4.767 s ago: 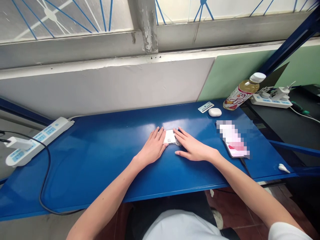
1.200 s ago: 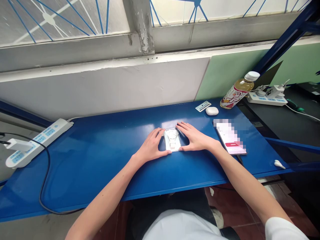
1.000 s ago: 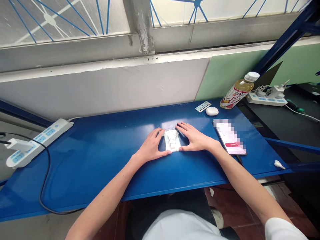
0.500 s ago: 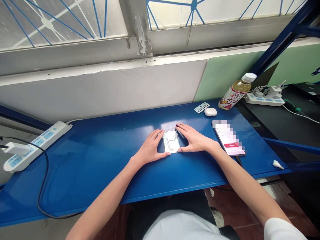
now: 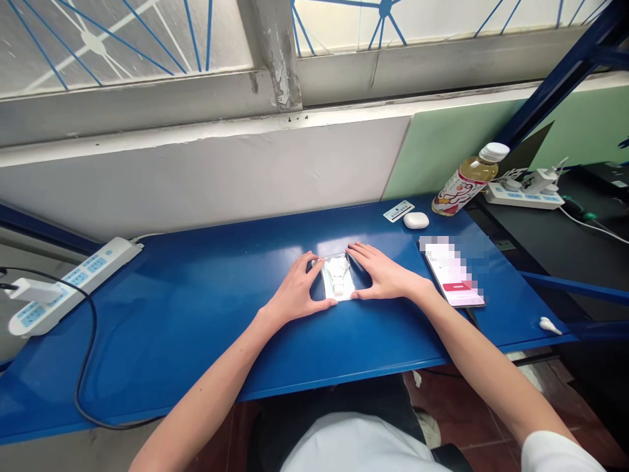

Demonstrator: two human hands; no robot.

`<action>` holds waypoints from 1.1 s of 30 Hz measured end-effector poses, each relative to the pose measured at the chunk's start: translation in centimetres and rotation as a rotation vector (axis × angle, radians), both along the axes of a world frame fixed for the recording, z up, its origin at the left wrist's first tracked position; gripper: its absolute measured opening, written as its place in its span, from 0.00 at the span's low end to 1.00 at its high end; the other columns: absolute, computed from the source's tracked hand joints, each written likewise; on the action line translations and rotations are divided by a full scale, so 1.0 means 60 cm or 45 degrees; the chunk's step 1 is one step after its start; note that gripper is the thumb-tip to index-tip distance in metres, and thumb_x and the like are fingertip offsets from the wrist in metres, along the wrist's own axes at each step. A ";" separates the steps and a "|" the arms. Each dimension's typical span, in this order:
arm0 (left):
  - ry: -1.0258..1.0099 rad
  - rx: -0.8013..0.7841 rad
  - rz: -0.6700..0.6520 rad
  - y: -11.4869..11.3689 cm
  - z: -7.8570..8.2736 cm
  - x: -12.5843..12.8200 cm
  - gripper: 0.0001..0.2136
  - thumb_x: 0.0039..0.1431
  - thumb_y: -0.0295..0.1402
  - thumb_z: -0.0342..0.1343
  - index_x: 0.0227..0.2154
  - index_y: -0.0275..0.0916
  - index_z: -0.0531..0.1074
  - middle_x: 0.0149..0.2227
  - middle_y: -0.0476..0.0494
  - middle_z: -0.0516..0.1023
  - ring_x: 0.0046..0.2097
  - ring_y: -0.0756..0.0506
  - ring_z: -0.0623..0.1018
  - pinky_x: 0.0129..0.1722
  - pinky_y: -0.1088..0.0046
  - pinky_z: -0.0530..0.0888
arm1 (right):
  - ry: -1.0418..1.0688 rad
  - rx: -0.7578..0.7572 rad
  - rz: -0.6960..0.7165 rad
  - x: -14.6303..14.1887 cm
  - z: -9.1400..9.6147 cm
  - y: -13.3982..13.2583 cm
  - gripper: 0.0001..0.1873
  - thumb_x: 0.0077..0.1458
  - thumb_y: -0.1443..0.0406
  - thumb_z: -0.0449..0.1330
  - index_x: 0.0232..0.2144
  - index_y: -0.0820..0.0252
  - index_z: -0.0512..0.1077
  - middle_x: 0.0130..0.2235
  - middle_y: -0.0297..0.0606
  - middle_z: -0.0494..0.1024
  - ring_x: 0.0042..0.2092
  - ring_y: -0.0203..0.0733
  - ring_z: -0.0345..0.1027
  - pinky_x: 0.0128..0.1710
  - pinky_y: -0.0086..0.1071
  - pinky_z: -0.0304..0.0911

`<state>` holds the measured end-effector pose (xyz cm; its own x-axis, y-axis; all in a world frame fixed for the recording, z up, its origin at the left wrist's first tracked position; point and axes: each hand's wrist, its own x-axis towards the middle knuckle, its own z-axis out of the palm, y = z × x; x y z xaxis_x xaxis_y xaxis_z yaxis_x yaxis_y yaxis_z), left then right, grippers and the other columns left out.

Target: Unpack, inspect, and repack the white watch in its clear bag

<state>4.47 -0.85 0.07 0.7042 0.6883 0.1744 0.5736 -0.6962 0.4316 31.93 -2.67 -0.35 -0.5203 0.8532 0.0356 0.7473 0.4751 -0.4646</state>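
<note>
A small clear plastic packet (image 5: pixel 339 278) with white contents lies flat on the blue table; I cannot make out exactly what is inside. At its left side rests my left hand (image 5: pixel 298 288), thumb at the near corner and fingertips at the far corner. My right hand (image 5: pixel 376 272) mirrors it on the right side, thumb by the near right corner and fingers stretched along the far right one. Both hands are open, thumb and fingers spread around the packet's edges, and the fingertips appear to touch it.
Right of my hands lie a phone (image 5: pixel 452 272), a white earbud case (image 5: pixel 416 220), a card (image 5: pixel 399 211) and an earbud (image 5: pixel 550 325). A drink bottle (image 5: pixel 464 183) stands at the back right. A power strip (image 5: pixel 73 288) with a black cable (image 5: pixel 91 341) occupies the left end.
The left index finger has bent slightly at the packet's far left corner. The right hand and packet have hardly moved; the whole view has shifted a little.
</note>
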 end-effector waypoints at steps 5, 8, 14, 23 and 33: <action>0.010 0.006 -0.013 0.000 0.001 -0.001 0.40 0.54 0.51 0.63 0.64 0.37 0.58 0.62 0.28 0.62 0.66 0.29 0.60 0.64 0.49 0.63 | 0.009 -0.003 0.009 0.002 -0.004 0.001 0.57 0.48 0.41 0.63 0.69 0.65 0.49 0.70 0.56 0.50 0.71 0.64 0.40 0.67 0.57 0.46; 0.025 0.008 -0.011 -0.001 0.002 -0.001 0.40 0.54 0.52 0.63 0.65 0.38 0.57 0.62 0.29 0.62 0.67 0.29 0.59 0.64 0.48 0.63 | 0.008 -0.003 0.001 0.003 -0.004 0.001 0.57 0.48 0.41 0.64 0.70 0.63 0.49 0.71 0.54 0.50 0.71 0.64 0.41 0.67 0.57 0.47; 0.065 -0.006 0.001 0.000 0.002 -0.001 0.41 0.55 0.53 0.62 0.66 0.38 0.56 0.64 0.29 0.60 0.68 0.29 0.58 0.65 0.49 0.61 | -0.026 -0.020 -0.001 0.002 0.003 0.001 0.56 0.49 0.41 0.63 0.69 0.64 0.50 0.70 0.56 0.50 0.71 0.63 0.41 0.67 0.56 0.47; 0.054 -0.042 0.043 0.003 -0.003 -0.004 0.48 0.53 0.54 0.63 0.68 0.39 0.46 0.70 0.28 0.51 0.70 0.30 0.52 0.66 0.47 0.59 | 0.025 -0.029 -0.009 0.005 0.003 -0.001 0.57 0.48 0.42 0.65 0.69 0.64 0.51 0.70 0.56 0.51 0.71 0.64 0.42 0.67 0.57 0.47; 0.055 -0.015 0.017 0.012 0.010 -0.018 0.29 0.60 0.43 0.58 0.61 0.37 0.62 0.69 0.31 0.55 0.70 0.31 0.53 0.66 0.48 0.59 | 0.080 0.049 -0.093 0.001 0.028 -0.003 0.33 0.57 0.49 0.61 0.58 0.63 0.66 0.62 0.57 0.67 0.64 0.62 0.60 0.61 0.54 0.60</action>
